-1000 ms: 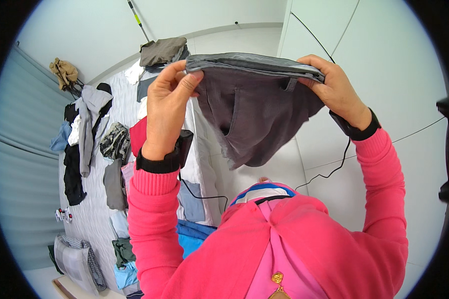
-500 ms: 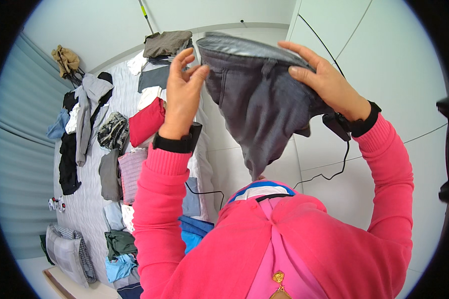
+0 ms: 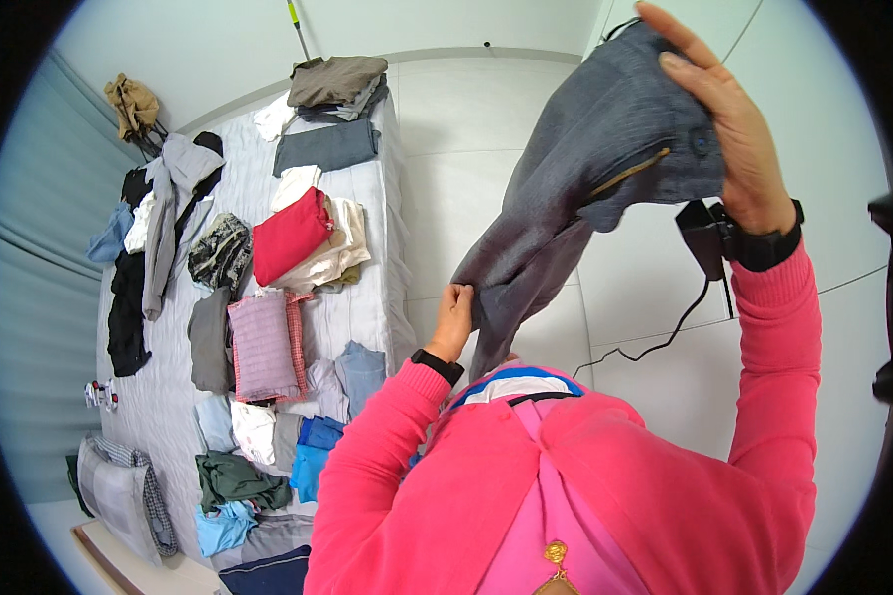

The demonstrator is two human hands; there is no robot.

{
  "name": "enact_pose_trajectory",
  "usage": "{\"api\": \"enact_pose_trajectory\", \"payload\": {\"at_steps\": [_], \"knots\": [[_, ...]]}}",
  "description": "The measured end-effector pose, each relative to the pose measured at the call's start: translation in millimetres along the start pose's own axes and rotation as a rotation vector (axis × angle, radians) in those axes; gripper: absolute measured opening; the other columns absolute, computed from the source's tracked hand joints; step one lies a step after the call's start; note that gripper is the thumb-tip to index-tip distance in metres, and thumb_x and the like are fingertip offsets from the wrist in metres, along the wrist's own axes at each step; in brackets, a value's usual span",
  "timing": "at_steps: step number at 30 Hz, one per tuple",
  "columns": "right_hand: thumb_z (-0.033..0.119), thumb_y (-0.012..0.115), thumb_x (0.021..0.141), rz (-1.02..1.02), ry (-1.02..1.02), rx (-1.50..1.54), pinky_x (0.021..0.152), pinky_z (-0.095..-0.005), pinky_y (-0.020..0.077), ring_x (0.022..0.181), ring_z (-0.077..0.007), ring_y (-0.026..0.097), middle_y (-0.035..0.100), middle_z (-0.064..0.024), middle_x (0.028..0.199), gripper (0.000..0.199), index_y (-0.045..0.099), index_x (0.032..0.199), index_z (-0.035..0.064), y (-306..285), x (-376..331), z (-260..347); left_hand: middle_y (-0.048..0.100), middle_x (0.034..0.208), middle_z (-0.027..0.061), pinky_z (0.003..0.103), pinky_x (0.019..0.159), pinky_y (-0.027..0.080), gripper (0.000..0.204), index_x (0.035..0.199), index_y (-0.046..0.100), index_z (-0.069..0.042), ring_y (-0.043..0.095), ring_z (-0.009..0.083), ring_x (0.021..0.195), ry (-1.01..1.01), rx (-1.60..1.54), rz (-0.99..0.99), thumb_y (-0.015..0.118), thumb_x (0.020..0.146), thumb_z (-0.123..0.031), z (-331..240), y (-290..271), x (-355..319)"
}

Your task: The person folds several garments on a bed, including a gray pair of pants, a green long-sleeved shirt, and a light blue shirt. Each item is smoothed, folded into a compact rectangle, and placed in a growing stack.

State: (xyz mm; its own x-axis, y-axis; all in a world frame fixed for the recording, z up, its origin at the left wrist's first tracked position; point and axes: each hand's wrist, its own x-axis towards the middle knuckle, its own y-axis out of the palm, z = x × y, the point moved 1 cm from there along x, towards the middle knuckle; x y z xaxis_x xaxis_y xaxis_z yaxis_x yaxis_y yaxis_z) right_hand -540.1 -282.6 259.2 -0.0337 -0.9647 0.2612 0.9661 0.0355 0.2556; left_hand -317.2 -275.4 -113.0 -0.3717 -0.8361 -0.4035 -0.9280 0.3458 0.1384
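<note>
A pair of dark blue-grey trousers (image 3: 585,149) hangs stretched between my two hands, with a zip and a button showing near the waistband. High at the right, my right hand (image 3: 729,109) grips the waistband, thumb and fingertips visible along its edge. Lower and closer to my body, my left hand (image 3: 455,322) is closed on one trouser leg, its fingers pinching the cloth. The lower ends of the legs fall in front of me and are partly hidden.
To my left is a bed (image 3: 357,198) with folded and loose clothes: a red folded garment (image 3: 293,236), a pinkish stack (image 3: 263,347), a grey hoodie (image 3: 181,174), navy cloth (image 3: 268,573). Pillows (image 3: 124,496) lie at its near end. A black cable (image 3: 665,349) hangs from my right wrist.
My left hand has dropped from beside the waistband to a trouser leg and closed on it. My right hand has risen to the right, turning the trousers so the zip shows.
</note>
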Motion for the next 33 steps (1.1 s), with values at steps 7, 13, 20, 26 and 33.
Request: {"api": "enact_pose_trajectory", "payload": {"at_steps": [7, 13, 20, 26, 33], "knots": [[0.0, 0.043, 0.094, -0.042, -0.165, -0.025, 0.079, -0.032, 0.0576, 0.089, -0.0213, 0.064, 0.057, -0.0151, 0.107, 0.035, 0.046, 0.129, -0.0006, 4, -5, 12, 0.052, 0.129, 0.0048, 0.036, 0.098, 0.039, 0.062, 0.139, 0.039, -0.008, 0.049, 0.0176, 0.116, -0.473, -0.347, 0.783, 0.042, 0.095, -0.052, -3, 29, -16], [0.01, 0.046, 0.095, -0.04, -0.11, -0.124, 0.085, -0.0251, 0.0531, 0.095, -0.0155, 0.062, 0.058, -0.0108, 0.113, 0.04, 0.044, 0.134, 0.002, -20, -16, 11, 0.054, 0.127, 0.0082, 0.037, 0.1, 0.039, 0.059, 0.132, 0.045, -0.003, 0.051, 0.0189, 0.115, -0.063, -0.56, 0.765, 0.06, 0.089, -0.04, -85, 39, -20], [0.013, 0.046, 0.096, -0.152, -0.154, -0.306, 0.087, -0.0233, 0.0527, 0.098, -0.0129, 0.062, 0.058, -0.011, 0.116, 0.041, 0.043, 0.135, 0.0013, -59, -17, 14, 0.064, 0.112, 0.0093, 0.031, 0.092, 0.045, 0.033, 0.114, 0.058, 0.0, 0.06, 0.0176, 0.102, 0.252, -0.69, 0.472, 0.062, 0.089, -0.021, -147, -4, -31], [0.015, 0.049, 0.095, -0.152, -0.16, -0.35, 0.085, -0.0228, 0.0528, 0.096, -0.0128, 0.063, 0.06, -0.0105, 0.112, 0.039, 0.048, 0.131, -0.0008, -70, -17, 13, 0.064, 0.088, 0.0009, 0.02, 0.076, 0.045, 0.014, 0.099, 0.057, -0.005, 0.058, 0.0082, 0.085, 0.534, -0.3, -0.056, 0.064, 0.087, -0.005, -160, -25, -44], [0.017, 0.051, 0.094, -0.119, -0.15, -0.378, 0.084, -0.0223, 0.0527, 0.09, -0.0122, 0.064, 0.063, -0.0095, 0.106, 0.041, 0.049, 0.131, -0.0012, -56, -17, 11, 0.06, 0.099, 0.008, 0.027, 0.079, 0.048, 0.05, 0.122, 0.053, -0.003, 0.059, 0.014, 0.087, 0.66, 0.17, -0.103, 0.07, 0.075, 0.002, -166, -8, -57]]}}
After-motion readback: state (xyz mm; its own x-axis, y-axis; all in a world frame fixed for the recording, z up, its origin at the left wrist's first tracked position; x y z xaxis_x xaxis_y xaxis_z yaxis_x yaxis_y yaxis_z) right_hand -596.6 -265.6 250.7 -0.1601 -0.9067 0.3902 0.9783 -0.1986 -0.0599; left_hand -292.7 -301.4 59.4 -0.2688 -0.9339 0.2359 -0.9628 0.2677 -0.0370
